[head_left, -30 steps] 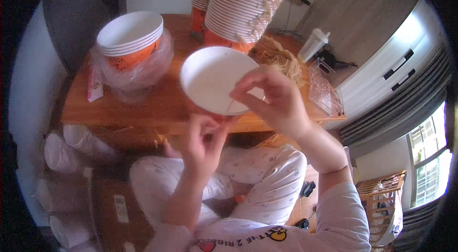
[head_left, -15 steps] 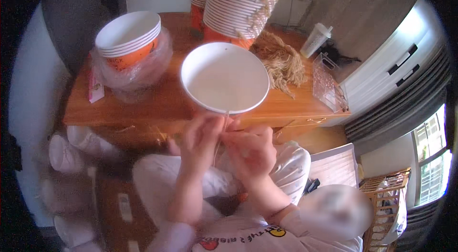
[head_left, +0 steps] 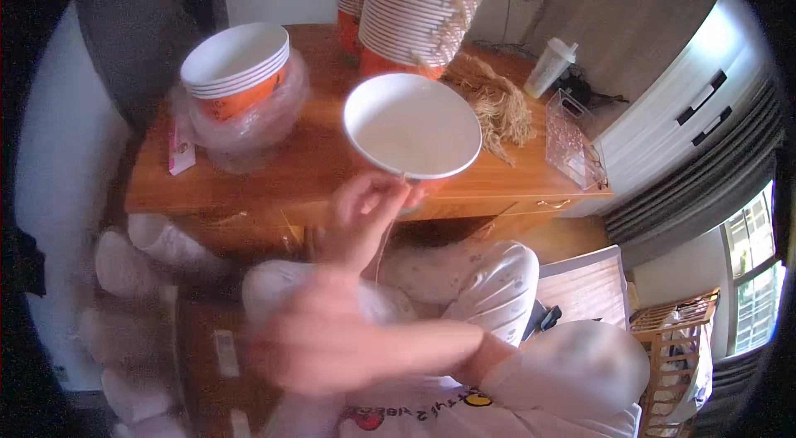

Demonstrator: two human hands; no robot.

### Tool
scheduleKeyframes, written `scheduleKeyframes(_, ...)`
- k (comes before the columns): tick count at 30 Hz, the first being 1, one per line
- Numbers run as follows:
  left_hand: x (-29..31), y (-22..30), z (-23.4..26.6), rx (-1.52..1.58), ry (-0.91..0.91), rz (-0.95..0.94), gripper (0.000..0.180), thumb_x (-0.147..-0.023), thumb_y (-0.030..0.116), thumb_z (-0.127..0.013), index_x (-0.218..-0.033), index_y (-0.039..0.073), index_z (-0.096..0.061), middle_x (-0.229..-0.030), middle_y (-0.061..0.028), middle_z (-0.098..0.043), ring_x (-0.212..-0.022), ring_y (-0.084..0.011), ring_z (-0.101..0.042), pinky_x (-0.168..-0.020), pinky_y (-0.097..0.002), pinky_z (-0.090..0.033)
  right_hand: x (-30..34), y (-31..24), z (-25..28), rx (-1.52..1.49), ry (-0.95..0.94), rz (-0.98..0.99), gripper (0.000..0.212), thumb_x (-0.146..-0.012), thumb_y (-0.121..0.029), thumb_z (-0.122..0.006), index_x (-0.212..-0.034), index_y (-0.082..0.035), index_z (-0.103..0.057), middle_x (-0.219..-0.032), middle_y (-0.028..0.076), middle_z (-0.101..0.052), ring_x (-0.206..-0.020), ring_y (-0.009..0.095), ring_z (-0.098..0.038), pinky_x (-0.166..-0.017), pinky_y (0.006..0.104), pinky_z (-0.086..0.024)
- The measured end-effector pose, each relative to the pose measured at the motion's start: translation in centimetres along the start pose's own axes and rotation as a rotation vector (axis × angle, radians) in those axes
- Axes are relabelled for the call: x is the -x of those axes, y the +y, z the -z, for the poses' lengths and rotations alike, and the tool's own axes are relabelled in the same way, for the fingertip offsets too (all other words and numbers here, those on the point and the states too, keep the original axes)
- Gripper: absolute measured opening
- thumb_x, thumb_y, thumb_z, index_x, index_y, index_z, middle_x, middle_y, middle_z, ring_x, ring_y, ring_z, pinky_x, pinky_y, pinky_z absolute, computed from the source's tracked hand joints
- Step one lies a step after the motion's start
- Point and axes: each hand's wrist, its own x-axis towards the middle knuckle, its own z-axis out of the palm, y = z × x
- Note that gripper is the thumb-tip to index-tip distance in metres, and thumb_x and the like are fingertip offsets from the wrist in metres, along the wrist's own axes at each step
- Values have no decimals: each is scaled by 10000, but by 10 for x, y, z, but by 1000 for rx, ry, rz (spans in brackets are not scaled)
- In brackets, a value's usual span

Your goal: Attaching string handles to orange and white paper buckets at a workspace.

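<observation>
A white paper bowl with an orange outside (head_left: 412, 125) is held up over the near edge of the wooden table (head_left: 315, 160). My left hand (head_left: 363, 212) grips it from below at its near rim. A thin pale string (head_left: 383, 239) runs from that rim straight down toward my right hand (head_left: 319, 334). That hand is blurred by motion, low in front of my lap, with the fingers closed around the string's end. My right forearm crosses in from the lower right.
A short stack of the same bowls (head_left: 236, 65) sits in loose plastic wrap at the table's left. Tall bowl stacks (head_left: 423, 3) stand at the back, beside a bundle of straw-coloured strings (head_left: 497, 106), a lidded white cup (head_left: 551, 65) and a clear plastic box (head_left: 568, 135). A cardboard box (head_left: 211, 347) stands by my knees.
My right hand left the bowl's rim, came down beside the left hand, then swept down and left across my lap, drawing the string taut. The bowl stayed in my left hand.
</observation>
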Motion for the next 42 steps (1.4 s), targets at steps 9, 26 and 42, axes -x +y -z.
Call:
scheduleKeyframes(9, -32, -22, 3, -22, -28, 0, 156, -918, 179, -637, -923, 24, -618, -919, -113, -686, -816, -190, -684, -784, -365, -563, 6, -14, -150, -126, -403, -225, 248, -741, -223, -611, -954, -96, -611, -903, 59, -608, -1013, 252, -532, -883, 436, -394)
scheduleKeyframes(26, -42, -33, -23, 50, -94, 67, 142, -910, 98, -636, -985, -19, -608, -943, -131, -693, -866, -177, -679, -815, -324, -555, 8, -57, -117, -307, -663, -334, 358, -736, -198, -619, -1073, -79, -593, -994, 99, -632, -1027, 281, -557, -887, 444, -425)
scheduleKeyframes(42, -28, -37, -31, -83, 14, -14, 162, -938, 215, -618, -945, 54, -603, -944, -103, -707, -826, -183, -687, -737, -293, -534, 28, -30, -71, -666, -379, -384, 212, -820, -120, -609, -1020, -60, -568, -909, 139, -597, -937, 329, -582, -819, 432, -453)
